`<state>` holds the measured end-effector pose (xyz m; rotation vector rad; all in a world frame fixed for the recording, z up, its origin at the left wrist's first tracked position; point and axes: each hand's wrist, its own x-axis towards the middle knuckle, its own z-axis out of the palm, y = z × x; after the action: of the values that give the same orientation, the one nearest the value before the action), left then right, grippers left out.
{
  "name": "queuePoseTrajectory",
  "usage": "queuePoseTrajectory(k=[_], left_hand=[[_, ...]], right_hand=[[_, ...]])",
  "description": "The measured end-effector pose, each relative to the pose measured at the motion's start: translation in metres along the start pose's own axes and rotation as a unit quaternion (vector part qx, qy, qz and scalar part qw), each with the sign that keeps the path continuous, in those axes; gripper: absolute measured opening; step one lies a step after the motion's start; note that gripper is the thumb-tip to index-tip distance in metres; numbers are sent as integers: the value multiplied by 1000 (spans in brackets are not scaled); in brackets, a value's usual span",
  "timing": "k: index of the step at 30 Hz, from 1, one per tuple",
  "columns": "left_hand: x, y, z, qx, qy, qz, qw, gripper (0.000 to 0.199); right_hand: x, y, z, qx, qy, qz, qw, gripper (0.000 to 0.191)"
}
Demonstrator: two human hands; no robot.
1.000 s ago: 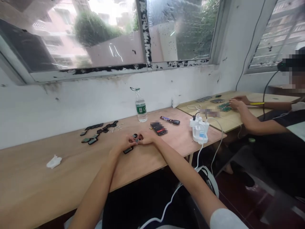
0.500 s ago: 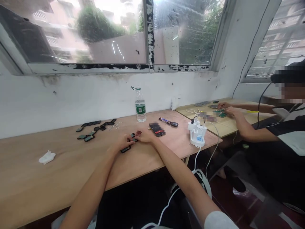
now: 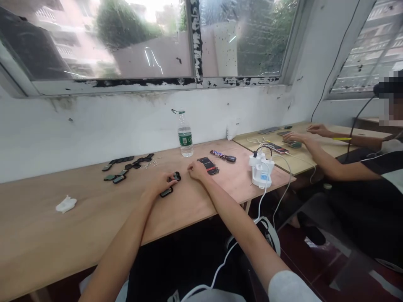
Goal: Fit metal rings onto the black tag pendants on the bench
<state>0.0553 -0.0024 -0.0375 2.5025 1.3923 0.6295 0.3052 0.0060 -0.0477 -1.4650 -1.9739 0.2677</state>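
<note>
My left hand (image 3: 160, 183) is closed on a small black casing (image 3: 177, 176) with a dark green-grey insert, keeping it at the tabletop. Just below those fingers lies a second black casing (image 3: 166, 192). Apart from it, to the right, my right hand (image 3: 197, 171) rests with curled fingertips pressed together; whatever they pinch is too small to make out. A phone (image 3: 208, 165) lies right behind that hand. Farther left are several more black casings (image 3: 137, 163), some with greenish inserts (image 3: 119, 179), and beside them a scatter of tiny pale pieces (image 3: 151, 163).
A water bottle (image 3: 185, 141) stands near the wall. A snack bar (image 3: 218, 154) and a dark key fob (image 3: 231, 159) lie right of it. White power strip (image 3: 261, 174) with cables sits at the right edge. Crumpled tissue (image 3: 66, 204) lies left. A co-worker's hand (image 3: 296, 137) is at the adjoining table.
My right hand has moved away from the casing to the right, toward the phone. My left hand stays on the casing. The co-worker's hands have shifted, and the view has tilted slightly.
</note>
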Motion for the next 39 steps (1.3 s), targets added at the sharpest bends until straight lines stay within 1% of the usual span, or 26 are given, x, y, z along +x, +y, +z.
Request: queuePoseTrajectory(k=[3,7,9,11,15,17,19,21,24,26,28,30,35,39], left_hand=[[2,-2,1,9,7,-14,1000,26],[3,-2,0,5,21,-10,1000,31],[2,-1,-2,-7,26,-17,999,34],[0,0,-6,-30,43,-28,998,37],[-10,-2,-25,-51,117,-45,991,40],[-16,-5,-35,-42,122,-55,990,40],[-21,-7,-44,-38,92,-69,993,42],[-25,-7,-51,-46,36,-74,996,43],[-30,-6,-59,-77,-44,-61,994,40],[-32,-5,-62,-90,-74,-46,992,36],[-33,-5,-63,-92,-88,-36,991,31],[-32,-8,-63,-92,-94,-32,991,30],[-29,-19,-59,-99,-93,-33,990,34],[-29,-20,-57,-83,-83,-48,992,32]], right_hand=[[5,6,-5,42,82,44,995,23],[11,18,-16,122,194,115,966,29],[12,23,-19,150,228,123,954,29],[12,25,-20,161,241,115,950,30],[9,23,-19,151,214,105,959,32],[7,22,-19,147,197,93,965,31],[6,20,-18,158,177,69,969,32],[4,17,-15,177,152,42,971,35],[1,8,-9,196,99,-7,975,35],[-3,-1,-5,200,56,-52,977,33],[-7,-10,-3,198,17,-92,976,32],[-9,-16,-1,191,-4,-110,975,33],[-8,-18,1,176,-18,-109,978,37],[-7,-17,2,176,-34,-102,978,38]])
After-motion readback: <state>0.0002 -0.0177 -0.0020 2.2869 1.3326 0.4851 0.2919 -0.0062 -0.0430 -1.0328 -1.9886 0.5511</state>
